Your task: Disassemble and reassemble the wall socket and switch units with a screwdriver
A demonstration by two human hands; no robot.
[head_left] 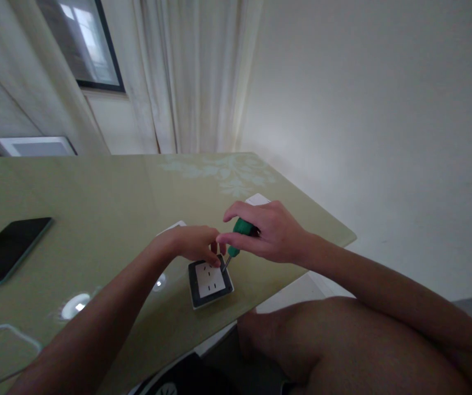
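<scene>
A square wall socket (210, 281) with a white face and dark frame lies flat on the green glass table (108, 197) near its front edge. My left hand (192, 244) rests over the socket's far edge, fingers curled down onto it. My right hand (266, 230) is closed round the green handle of a screwdriver (236, 236), whose metal tip meets the socket's upper right corner.
A dark phone (7, 251) lies at the table's left. Two white flat pieces (257, 199) (174, 226) lie behind my hands. The table's right corner (353, 237) ends close by; my bare knee (301, 340) is below the front edge. Curtains hang behind.
</scene>
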